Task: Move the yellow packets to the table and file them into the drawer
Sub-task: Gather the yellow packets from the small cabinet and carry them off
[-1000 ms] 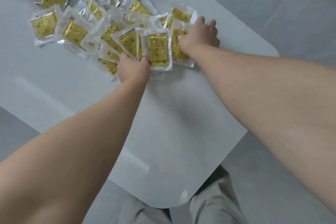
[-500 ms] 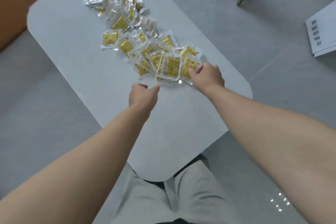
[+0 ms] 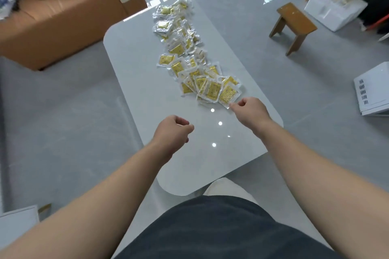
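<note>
Both hands have drawn back toward the person since half a second ago: the left hand [image 3: 172, 132] is farther from the pile, and the right hand [image 3: 250, 113] has come off the top of the packets to their near edge.

The yellow packets [image 3: 212, 90] lie in a long overlapping strip on the white table [image 3: 136, 65], running from its far end toward the near right. The nearest packet [image 3: 228, 94] sits close to the table's right edge, one corner pointing at the right hand. That hand's fingers are curled, and their tips meet this corner; I cannot tell whether they pinch it or only touch it. The left hand hovers over the glossy top, clenched into a loose fist with nothing visible in it, well apart from the pile.

Plain tabletop shows all along the left of the strip and between the hands and the rounded near edge, which ends just in front of the person's lap.

Beyond the table, a large cardboard box [image 3: 63, 17] stands at the far left, a wooden stool [image 3: 294, 21] on the floor to the right, and a white box [image 3: 372, 92] farther right.
</note>
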The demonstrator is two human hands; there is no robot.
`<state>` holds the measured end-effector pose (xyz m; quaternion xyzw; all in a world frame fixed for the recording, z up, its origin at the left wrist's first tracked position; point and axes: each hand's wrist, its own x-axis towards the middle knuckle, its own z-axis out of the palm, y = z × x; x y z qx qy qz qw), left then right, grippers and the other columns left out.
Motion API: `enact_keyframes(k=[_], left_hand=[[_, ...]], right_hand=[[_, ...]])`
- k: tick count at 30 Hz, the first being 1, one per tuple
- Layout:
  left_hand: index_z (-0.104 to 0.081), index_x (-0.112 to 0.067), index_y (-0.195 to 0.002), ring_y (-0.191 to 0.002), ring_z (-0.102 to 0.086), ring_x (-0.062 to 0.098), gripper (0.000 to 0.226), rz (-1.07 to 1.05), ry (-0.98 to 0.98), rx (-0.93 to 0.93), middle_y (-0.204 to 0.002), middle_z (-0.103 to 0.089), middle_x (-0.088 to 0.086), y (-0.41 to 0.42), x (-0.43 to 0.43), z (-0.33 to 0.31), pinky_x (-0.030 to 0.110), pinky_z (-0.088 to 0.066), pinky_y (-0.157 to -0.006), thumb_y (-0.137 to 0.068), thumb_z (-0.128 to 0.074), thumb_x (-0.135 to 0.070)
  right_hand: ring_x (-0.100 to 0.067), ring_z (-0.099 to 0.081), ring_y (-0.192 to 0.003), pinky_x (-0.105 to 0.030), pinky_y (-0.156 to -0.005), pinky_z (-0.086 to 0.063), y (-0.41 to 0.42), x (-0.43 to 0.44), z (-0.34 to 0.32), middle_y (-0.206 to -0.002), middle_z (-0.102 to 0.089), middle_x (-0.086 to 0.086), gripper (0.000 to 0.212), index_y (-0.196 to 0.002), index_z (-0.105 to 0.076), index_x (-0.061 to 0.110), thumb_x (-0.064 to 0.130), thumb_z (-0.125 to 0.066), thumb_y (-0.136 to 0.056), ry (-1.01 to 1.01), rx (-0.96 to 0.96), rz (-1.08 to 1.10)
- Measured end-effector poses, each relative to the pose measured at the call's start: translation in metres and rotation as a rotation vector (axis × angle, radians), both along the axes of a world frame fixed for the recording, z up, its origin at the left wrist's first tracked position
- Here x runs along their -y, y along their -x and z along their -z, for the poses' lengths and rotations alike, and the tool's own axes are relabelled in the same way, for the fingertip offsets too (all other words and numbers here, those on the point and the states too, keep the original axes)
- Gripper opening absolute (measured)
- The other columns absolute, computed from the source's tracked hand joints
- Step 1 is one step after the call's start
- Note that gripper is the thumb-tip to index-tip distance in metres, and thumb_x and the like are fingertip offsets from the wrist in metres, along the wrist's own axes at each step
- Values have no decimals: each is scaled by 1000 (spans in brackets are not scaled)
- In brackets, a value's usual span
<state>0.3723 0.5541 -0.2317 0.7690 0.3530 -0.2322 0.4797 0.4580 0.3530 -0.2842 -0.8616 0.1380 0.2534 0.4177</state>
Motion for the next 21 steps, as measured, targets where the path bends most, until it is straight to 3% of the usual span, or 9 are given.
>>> enact_keyframes(k=[3, 7, 12, 18, 21], left_hand=[[-63, -15, -104, -87, -71, 19, 14, 22, 27, 69, -100, -70, 5, 9, 16, -14, 27, -48, -64, -92, -66, -22], [-64, -15, -98, -76, -68, 16, 5, -11, 79, 166, -98, -71, 5, 16, 37, -22, 31, -51, -73, -94, -64, -19], [-65, -14, -101, -76, -68, 16, 9, -22, 104, 186, -98, -71, 6, 27, 75, -38, 34, -55, -74, -94, -65, -19], [-65, -9, -103, -73, -66, 17, 10, -81, 78, 243, -94, -69, 9, -20, 135, -43, 34, -56, -73, -94, -64, -13], [-65, -9, -104, -74, -67, 17, 11, -136, 46, 261, -95, -69, 9, -60, 171, -34, 35, -57, -75, -94, -65, -14]], right_hand=[[-16, -54, -72, -29, -61, -40, 14, 14, -17, -75, -57, 4, 29, -76, -55, 19, 38, -61, -98, 36, 28, -89], [-16, -54, -73, -28, -60, -41, 25, 40, -40, -74, -58, 5, 25, -77, -57, 18, 33, -59, -97, 145, 91, -201], [-20, -60, -85, -29, -70, -43, 25, 71, -72, -84, -64, 3, 23, -93, -65, 14, 36, -60, -97, 168, 132, -319], [-20, -61, -91, -29, -74, -45, -34, 123, -83, -84, -62, 6, 22, -91, -64, 18, 38, -60, -98, 174, 128, -438], [-25, -63, -94, -32, -76, -48, -85, 154, -85, -88, -67, -1, 28, -97, -67, 11, 36, -57, -99, 192, 150, -562]])
